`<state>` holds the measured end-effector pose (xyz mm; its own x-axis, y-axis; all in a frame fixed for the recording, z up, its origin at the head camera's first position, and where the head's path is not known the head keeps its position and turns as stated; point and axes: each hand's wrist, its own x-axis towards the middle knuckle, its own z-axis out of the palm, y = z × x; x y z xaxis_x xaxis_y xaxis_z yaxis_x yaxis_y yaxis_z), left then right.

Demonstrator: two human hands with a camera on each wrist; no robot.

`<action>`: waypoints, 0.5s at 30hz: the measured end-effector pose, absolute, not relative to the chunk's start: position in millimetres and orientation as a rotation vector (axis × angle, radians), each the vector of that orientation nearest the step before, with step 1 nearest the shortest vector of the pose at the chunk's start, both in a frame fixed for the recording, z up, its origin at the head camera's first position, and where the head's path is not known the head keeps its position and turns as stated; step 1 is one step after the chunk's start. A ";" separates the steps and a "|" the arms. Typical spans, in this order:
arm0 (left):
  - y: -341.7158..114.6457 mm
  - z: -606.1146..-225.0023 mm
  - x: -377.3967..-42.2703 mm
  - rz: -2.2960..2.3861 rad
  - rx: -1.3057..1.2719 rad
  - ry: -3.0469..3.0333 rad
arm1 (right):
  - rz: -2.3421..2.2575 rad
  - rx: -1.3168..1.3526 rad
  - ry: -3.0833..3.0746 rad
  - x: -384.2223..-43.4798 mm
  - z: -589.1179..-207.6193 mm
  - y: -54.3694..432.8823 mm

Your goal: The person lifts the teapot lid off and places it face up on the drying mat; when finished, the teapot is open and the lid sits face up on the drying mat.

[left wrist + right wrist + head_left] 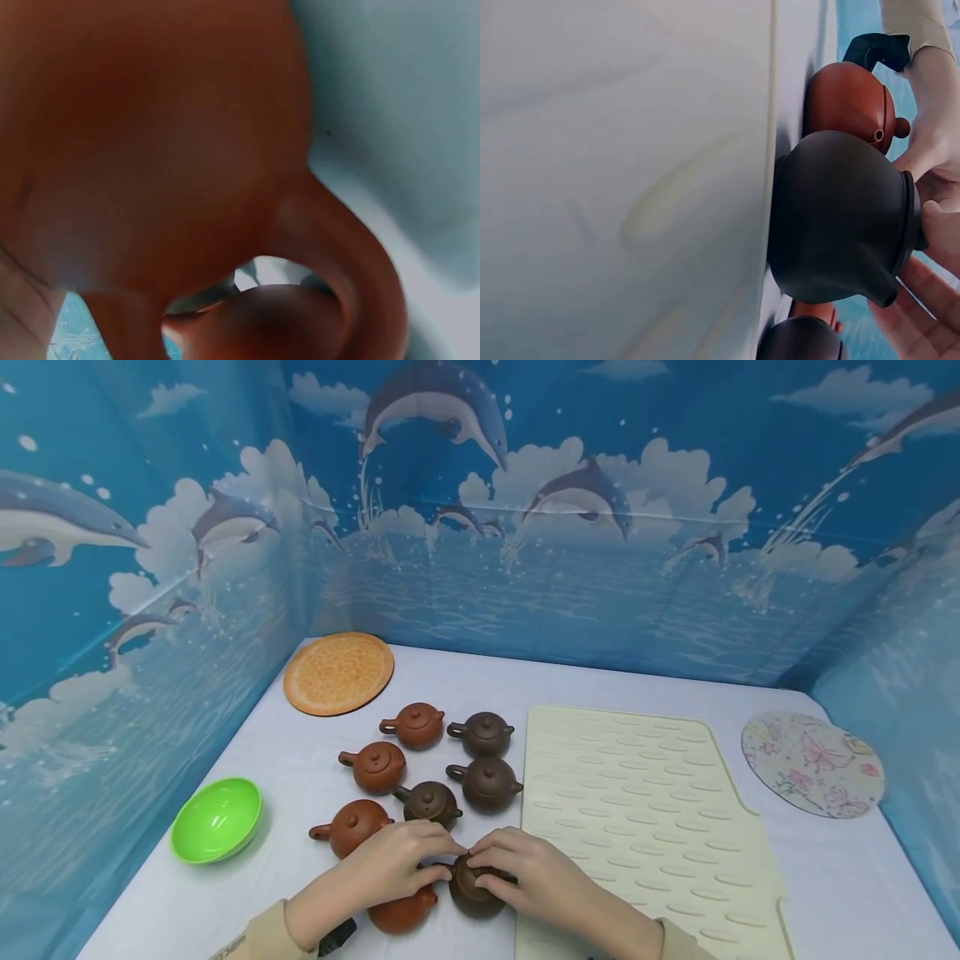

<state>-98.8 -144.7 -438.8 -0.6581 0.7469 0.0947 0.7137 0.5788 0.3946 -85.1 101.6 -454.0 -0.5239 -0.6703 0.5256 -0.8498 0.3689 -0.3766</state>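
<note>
Left hand (396,860) and right hand (531,872) grip a dark teapot (836,214); right wrist view alone shows its spout (874,279) clearly.

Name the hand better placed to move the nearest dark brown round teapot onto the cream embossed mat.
Probably the right hand: it touches the teapot on the mat side, its forearm over the mat; the left hand is opposite.

From overhead, the left hand (401,864) hides the red teapot's (402,917) top toward seven o'clock; the right hand (528,872) partly covers the dark teapot (472,897) at six. At five, the mat (622,827) runs off the bottom edge.
</note>
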 end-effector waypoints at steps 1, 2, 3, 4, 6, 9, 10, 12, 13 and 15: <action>-144.2 -438.7 -99.3 0.633 1.229 2.703 | 0.905 1.335 -2.361 -84.9 -454.3 101.0; -143.7 -438.7 -99.7 0.648 1.202 2.686 | 0.908 1.323 -2.375 -84.5 -454.6 100.6; -143.1 -438.8 -100.2 0.662 1.177 2.670 | 0.914 1.312 -2.391 -84.2 -454.8 100.3; -142.5 -438.8 -100.7 0.678 1.153 2.654 | 0.925 1.300 -2.409 -83.9 -454.9 100.1; -141.2 -439.3 -102.0 0.697 1.122 2.632 | 0.950 1.278 -2.445 -83.5 -454.8 99.9; -139.0 -439.9 -103.7 0.712 1.094 2.604 | 1.005 1.249 -2.507 -82.5 -453.9 100.6; -138.4 -440.1 -104.4 0.713 1.089 2.598 | 1.035 1.239 -2.522 -82.4 -453.5 101.3; -137.5 -440.3 -105.5 0.713 1.083 2.591 | 1.139 1.212 -2.536 -82.5 -452.5 103.9; -137.2 -440.4 -106.0 0.718 1.079 2.584 | 1.230 1.190 -2.541 -83.0 -452.4 106.2; -136.6 -440.8 -106.5 0.719 1.079 2.580 | 1.463 1.094 -2.567 -84.6 -451.7 113.0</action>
